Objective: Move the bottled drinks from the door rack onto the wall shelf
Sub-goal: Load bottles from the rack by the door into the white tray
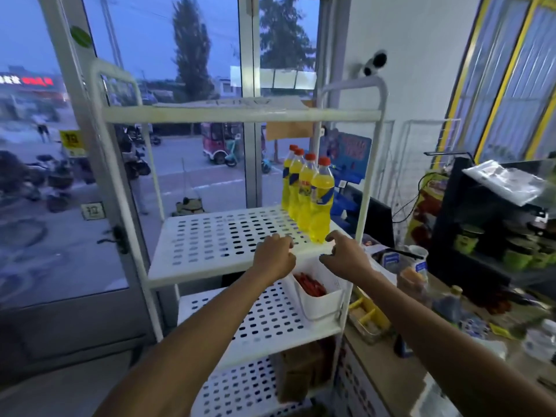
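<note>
Several yellow drink bottles [321, 203] with red caps stand in a row along the right side of a white perforated shelf [210, 239] on a white metal rack by the glass door. My left hand [275, 255] reaches over the shelf's front edge with loosely curled fingers and holds nothing. My right hand [346, 254] hovers just right of the nearest bottle's base, fingers bent and apart from the bottle, with nothing in it.
A white bin [319, 299] of red items sits on the lower shelf under my hands. A brown box [301, 374] stands lower down. A cluttered counter [451, 311] with jars and packets lies to the right. The glass door [60, 176] is on the left.
</note>
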The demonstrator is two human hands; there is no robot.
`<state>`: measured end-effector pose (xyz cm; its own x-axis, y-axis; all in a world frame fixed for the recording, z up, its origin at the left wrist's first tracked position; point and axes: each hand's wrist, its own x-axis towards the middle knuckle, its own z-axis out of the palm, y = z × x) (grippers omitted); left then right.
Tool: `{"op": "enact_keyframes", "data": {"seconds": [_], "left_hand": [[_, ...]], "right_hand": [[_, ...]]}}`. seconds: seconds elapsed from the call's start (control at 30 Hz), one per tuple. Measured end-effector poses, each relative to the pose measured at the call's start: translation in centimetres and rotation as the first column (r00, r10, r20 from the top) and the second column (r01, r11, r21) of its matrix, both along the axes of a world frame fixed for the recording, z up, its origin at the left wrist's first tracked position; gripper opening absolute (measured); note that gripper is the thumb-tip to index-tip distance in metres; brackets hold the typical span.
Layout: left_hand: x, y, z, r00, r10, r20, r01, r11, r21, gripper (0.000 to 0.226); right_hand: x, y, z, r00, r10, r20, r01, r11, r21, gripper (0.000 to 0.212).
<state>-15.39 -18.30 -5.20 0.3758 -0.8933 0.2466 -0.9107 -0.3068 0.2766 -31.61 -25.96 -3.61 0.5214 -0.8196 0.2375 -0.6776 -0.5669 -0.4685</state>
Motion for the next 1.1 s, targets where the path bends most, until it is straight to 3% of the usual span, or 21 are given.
{"op": "enact_keyframes", "data": {"seconds": [0.33,0.57,0.83,1.1], "left_hand": [[2.6,-7.2,1.8,0.992,0.012,-0.128,-0.026,0.993,-0.113,0.049],[5.2,-10.6,3.0,0.972,-0.021,-0.235,-0.035,0.972,-0.232,0.058],[8.1,-15.1,6.2,0.94,-0.146,-0.308,0.039,0.944,-0.329,0.078],[8.8,-18.3,6.3,0.881,-0.307,-0.359,0.163,0.911,-0.378,0.096]], "right_hand": [[3.5,-7.9,2.2,0.974,-0.077,0.212,0.079,0.997,-0.005,0.068],[7.4,-11.1,4.2,0.93,-0.153,0.334,0.169,0.986,-0.018,0.098],[10.3,-12.7,2.2,0.857,-0.134,0.497,0.106,0.991,0.085,0.055],[11.0,-12.2,1.2,0.824,-0.251,0.509,0.236,0.967,0.094,0.053]]}}
